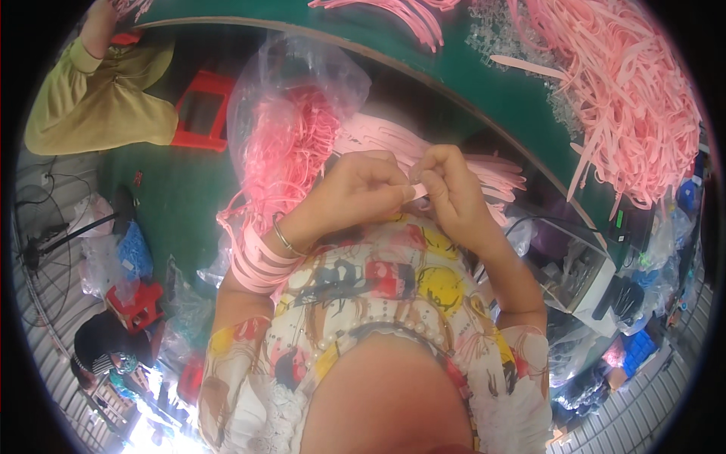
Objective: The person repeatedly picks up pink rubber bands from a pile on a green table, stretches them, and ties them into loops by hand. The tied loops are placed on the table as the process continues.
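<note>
From my end of the feed I count two bare hands, raised close together in front of the wearer's chest. The left hand [363,185] pinches one pale pink strap [418,191], and the right hand [450,189] grips the same piece between thumb and curled fingers; only a short length shows in the narrow space between them, so I cannot tell what is at its ends.

Around the left forearm I see at least four pink bands [257,261], and just above them on the wrist one bracelet [283,238]. Beyond the hands lies one bundle of flat pink straps [386,136], partly hidden by the fingers. Beside it, to the left, I have one clear plastic bag [261,64] with a tangle of pink strands [299,136] in it, too many for me to count.

On the one green table [484,83] I make out two groups of pink straps: a large heap [635,98] at the right and a smaller bunch [408,15] at the top edge. Small clear pieces [495,34] lie next to the heap, uncountable from here.

To the left I count one co-worker in olive clothing [113,98] beside one red stool [200,113]; a second red stool [136,303] stands lower down.
</note>
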The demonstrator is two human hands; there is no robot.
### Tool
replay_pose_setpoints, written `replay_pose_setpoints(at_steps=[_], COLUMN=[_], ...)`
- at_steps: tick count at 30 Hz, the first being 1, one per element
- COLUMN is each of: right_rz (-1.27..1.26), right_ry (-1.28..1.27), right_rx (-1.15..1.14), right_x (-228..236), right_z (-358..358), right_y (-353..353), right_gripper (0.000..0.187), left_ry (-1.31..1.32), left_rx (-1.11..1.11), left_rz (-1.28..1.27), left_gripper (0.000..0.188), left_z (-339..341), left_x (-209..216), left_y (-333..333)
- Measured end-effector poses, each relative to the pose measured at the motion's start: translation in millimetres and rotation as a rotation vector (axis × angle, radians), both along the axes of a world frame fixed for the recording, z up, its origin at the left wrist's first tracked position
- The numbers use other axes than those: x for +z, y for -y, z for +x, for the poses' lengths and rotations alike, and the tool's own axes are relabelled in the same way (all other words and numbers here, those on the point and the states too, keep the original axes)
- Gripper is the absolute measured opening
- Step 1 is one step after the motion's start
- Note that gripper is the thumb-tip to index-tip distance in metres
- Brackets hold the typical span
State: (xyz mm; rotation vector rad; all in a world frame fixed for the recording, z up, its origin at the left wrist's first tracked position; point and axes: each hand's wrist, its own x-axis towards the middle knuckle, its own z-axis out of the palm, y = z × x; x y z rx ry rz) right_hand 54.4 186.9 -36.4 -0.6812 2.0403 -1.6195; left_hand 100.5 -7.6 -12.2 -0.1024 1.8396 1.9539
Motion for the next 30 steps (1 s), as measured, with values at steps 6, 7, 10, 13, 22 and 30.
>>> replay_pose_setpoints(at_steps=[6, 7, 10, 13, 22, 30], right_rz=[-0.01, -0.023, -0.037, -0.048, 0.092, 0.07], right_ry=[0.172, 0.192, 0.208, -0.025, 0.018, -0.168], right_rx=[0.072, 0.093, 0.085, 0.09, 0.171, 0.308], right_x=[6, 5, 8, -1, 16, 20], right_z=[-4, -6, -9, -9, -12, -15], right_y=[-4, -5, -5, -6, -4, -4], right_gripper=[0.012, 0.012, 0.015, 0.016, 0.015, 0.014], left_ry=[-0.107, -0.111, -0.157, -0.203, 0.08, 0.173], left_rx=[-0.017, -0.018, -0.038, -0.051, -0.016, -0.038], left_rz=[-0.045, -0.049, -0.09, -0.094, 0.125, 0.268], left_gripper=[0.013, 0.013, 0.012, 0.013, 0.013, 0.013], left_z=[1, 1, 2, 3, 4, 5], left_x=[-1, 0, -2, -7, -4, -14], left_y=[5, 5, 5, 6, 8, 15])
